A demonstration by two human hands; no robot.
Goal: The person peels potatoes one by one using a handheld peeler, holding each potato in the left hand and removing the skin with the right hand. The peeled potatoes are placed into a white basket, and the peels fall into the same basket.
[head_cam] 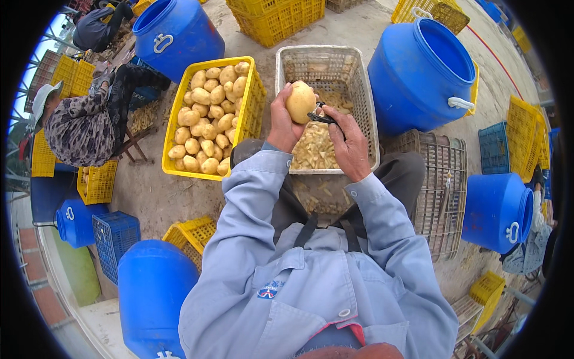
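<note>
My left hand [286, 121] grips a large pale potato [300, 102], its fingers wrapped around the left side. In my right hand [350, 142] is a black-handled peeler [323, 117], its head against the potato's lower right side. Both hands are over a whitish plastic crate [373, 148] between my knees. Strips and bits of potato peel [315, 148] cover much of the crate's bottom. To the left stands a yellow plastic crate [256, 107] filled with potatoes [207, 121] that look unpeeled.
Blue plastic barrels stand front left [179, 42] and front right [415, 80]. An upturned grey crate [437, 193] with a knife-like tool on top sits beside my right knee. At left, a person in a patterned top [80, 121] is seated. Peel scraps [325, 197] litter the floor between my legs.
</note>
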